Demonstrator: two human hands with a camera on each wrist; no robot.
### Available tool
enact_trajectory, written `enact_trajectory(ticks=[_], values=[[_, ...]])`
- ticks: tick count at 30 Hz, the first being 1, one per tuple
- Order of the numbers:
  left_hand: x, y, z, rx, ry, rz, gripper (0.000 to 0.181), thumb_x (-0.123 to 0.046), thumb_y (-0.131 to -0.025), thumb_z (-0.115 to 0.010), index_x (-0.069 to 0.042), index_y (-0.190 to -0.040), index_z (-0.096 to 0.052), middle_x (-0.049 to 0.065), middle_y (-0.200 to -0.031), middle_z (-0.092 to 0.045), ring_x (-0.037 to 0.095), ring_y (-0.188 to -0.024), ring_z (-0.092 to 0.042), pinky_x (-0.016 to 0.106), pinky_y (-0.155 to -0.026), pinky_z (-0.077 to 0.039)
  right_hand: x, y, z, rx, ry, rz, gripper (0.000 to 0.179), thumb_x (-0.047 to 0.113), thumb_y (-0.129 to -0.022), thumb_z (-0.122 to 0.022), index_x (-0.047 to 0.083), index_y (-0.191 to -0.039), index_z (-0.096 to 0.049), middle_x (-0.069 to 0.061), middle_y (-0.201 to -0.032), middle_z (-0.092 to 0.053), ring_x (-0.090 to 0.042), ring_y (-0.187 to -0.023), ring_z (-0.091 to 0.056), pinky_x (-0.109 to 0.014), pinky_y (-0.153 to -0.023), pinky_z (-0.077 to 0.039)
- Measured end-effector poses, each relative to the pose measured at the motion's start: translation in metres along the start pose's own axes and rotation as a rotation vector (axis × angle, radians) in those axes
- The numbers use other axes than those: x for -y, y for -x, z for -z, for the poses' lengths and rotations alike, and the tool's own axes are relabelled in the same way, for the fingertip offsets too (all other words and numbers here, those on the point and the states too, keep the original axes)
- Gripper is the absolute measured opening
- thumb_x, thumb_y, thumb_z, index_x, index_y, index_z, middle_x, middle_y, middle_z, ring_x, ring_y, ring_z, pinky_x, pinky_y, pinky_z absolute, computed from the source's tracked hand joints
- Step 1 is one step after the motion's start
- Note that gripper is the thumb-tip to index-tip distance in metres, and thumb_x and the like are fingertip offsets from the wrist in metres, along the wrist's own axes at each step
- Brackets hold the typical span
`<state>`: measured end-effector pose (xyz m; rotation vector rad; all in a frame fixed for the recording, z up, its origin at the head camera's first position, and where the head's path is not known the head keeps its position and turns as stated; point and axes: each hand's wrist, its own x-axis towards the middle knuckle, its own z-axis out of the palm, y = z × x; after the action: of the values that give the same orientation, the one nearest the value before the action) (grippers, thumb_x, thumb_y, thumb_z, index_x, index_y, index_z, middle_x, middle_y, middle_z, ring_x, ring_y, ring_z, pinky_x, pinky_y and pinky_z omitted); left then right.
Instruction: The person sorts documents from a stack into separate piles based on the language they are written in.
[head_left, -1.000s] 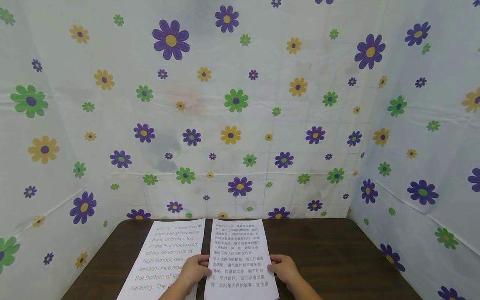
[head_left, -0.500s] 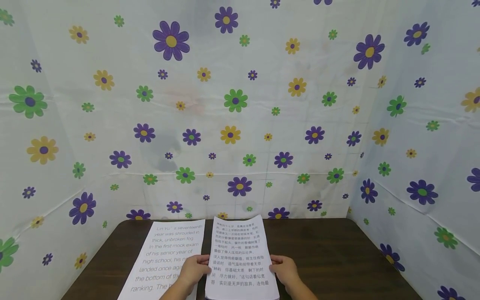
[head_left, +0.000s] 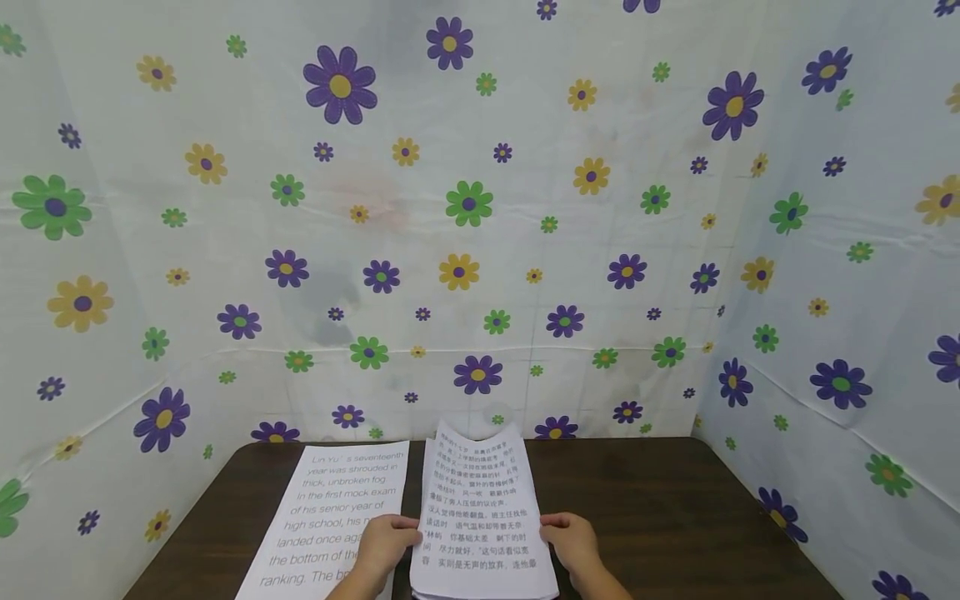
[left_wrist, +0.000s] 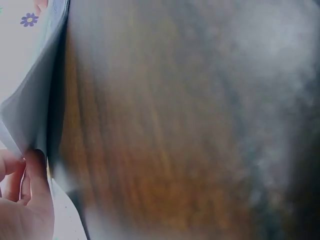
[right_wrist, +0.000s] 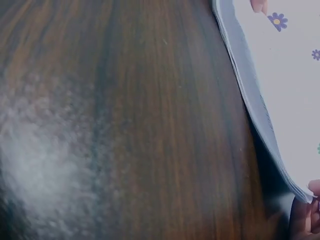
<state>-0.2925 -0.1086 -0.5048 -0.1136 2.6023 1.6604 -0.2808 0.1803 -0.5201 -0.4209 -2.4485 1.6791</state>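
A stack of white paper sheets (head_left: 480,533) printed with Chinese text is at the front middle of the table in the head view. Its left edge is pinched by my left hand (head_left: 386,546), and my right hand (head_left: 573,542) pinches the right edge. The far end of the top sheet curls up with a dip in its middle; more paper shows beneath it at the left. In the left wrist view, thumb and fingers of the left hand (left_wrist: 27,195) meet at the bent paper edge. Layered sheet edges show at the right hand (right_wrist: 306,215) in the right wrist view.
Left of the stack, a white sheet with English text (head_left: 330,500) lies on the dark wooden table (head_left: 675,525), partly covered by my left forearm. A white cloth with purple, green and yellow flowers (head_left: 472,208) hangs behind the table and along both sides.
The far end of the stack's top sheet has risen and bowed between my hands, exposing paper below at its far left. Both hands keep their places at the edges.
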Motion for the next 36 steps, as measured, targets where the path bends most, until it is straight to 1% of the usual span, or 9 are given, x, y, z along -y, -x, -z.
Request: enact_trajectory(ticks=[3,5,9,13,18,20,26,32,36], values=[[0.000,0.002,-0.001,-0.025,-0.021,0.006,0.020,-0.010,-0.079,-0.067,0.003,-0.094,-0.072,0.008,-0.085,-0.070,0.022,-0.081,-0.067,0.044,-0.075,-0.059,-0.002,-0.001,-0.002,-0.018,0.006,-0.011,0.014,0.002,-0.079,-0.067,-0.004,-0.091,-0.072,-0.007,-0.081,-0.068,-0.019,-0.076,-0.060,-0.030,-0.062,-0.048],[0.000,0.002,-0.002,-0.044,-0.026,0.008,0.019,-0.011,-0.080,-0.067,0.002,-0.092,-0.072,0.008,-0.084,-0.070,0.023,-0.082,-0.067,0.046,-0.076,-0.058,-0.003,-0.002,-0.003,-0.011,-0.009,-0.015,0.014,0.002,-0.080,-0.066,-0.005,-0.092,-0.071,-0.007,-0.081,-0.068,-0.018,-0.074,-0.060,-0.029,-0.061,-0.049],[0.002,0.002,-0.003,-0.069,-0.001,-0.003,0.019,-0.013,-0.082,-0.066,0.001,-0.093,-0.072,0.005,-0.083,-0.069,0.019,-0.079,-0.064,0.040,-0.073,-0.056,-0.006,-0.005,-0.004,0.018,-0.053,-0.017,0.019,0.000,-0.082,-0.064,-0.008,-0.099,-0.069,-0.008,-0.084,-0.069,-0.013,-0.072,-0.061,-0.030,-0.063,-0.055],[0.006,-0.002,-0.002,-0.044,0.046,-0.009,0.023,-0.013,-0.086,-0.063,0.003,-0.102,-0.069,0.004,-0.086,-0.068,0.014,-0.079,-0.063,0.034,-0.070,-0.055,-0.005,-0.005,-0.003,0.045,-0.066,-0.020,0.026,0.001,-0.083,-0.063,-0.011,-0.106,-0.066,-0.011,-0.087,-0.070,-0.013,-0.074,-0.062,-0.032,-0.065,-0.057],[0.012,-0.007,0.000,-0.009,0.124,0.006,0.034,-0.017,-0.089,-0.062,0.005,-0.114,-0.065,0.007,-0.096,-0.069,0.014,-0.086,-0.065,0.037,-0.078,-0.058,-0.002,-0.004,-0.001,0.078,-0.053,-0.036,0.035,0.006,-0.087,-0.064,-0.013,-0.117,-0.061,-0.017,-0.096,-0.070,-0.015,-0.077,-0.063,-0.035,-0.068,-0.058],[0.012,-0.007,0.000,-0.006,0.164,0.008,0.037,-0.019,-0.090,-0.062,0.006,-0.118,-0.063,0.009,-0.101,-0.069,0.014,-0.089,-0.065,0.039,-0.081,-0.058,-0.001,-0.004,-0.001,0.082,-0.043,-0.038,0.037,0.010,-0.088,-0.064,-0.012,-0.118,-0.061,-0.015,-0.096,-0.070,-0.015,-0.077,-0.063,-0.033,-0.066,-0.056],[0.006,-0.005,0.002,0.018,0.268,0.000,0.042,-0.021,-0.092,-0.062,0.008,-0.123,-0.059,0.014,-0.108,-0.068,0.014,-0.092,-0.066,0.035,-0.079,-0.059,0.003,-0.004,0.004,0.082,-0.042,-0.015,0.037,0.018,-0.090,-0.065,-0.010,-0.115,-0.065,-0.006,-0.087,-0.068,-0.015,-0.074,-0.058,-0.029,-0.060,-0.049],[-0.002,-0.004,0.004,0.025,0.297,-0.026,0.044,-0.019,-0.091,-0.063,0.009,-0.125,-0.058,0.014,-0.109,-0.069,0.014,-0.090,-0.067,0.033,-0.077,-0.059,0.010,-0.004,0.011,0.095,-0.111,0.008,0.042,0.021,-0.092,-0.065,-0.011,-0.120,-0.062,-0.005,-0.089,-0.069,-0.012,-0.072,-0.062,-0.029,-0.062,-0.053],[-0.006,-0.004,0.005,0.050,0.320,-0.057,0.048,-0.014,-0.089,-0.064,0.011,-0.128,-0.054,0.019,-0.112,-0.070,0.018,-0.092,-0.070,0.036,-0.078,-0.060,0.015,-0.005,0.018,0.091,-0.124,0.017,0.044,0.023,-0.092,-0.066,-0.010,-0.121,-0.062,-0.006,-0.092,-0.070,-0.013,-0.074,-0.062,-0.029,-0.062,-0.052]])
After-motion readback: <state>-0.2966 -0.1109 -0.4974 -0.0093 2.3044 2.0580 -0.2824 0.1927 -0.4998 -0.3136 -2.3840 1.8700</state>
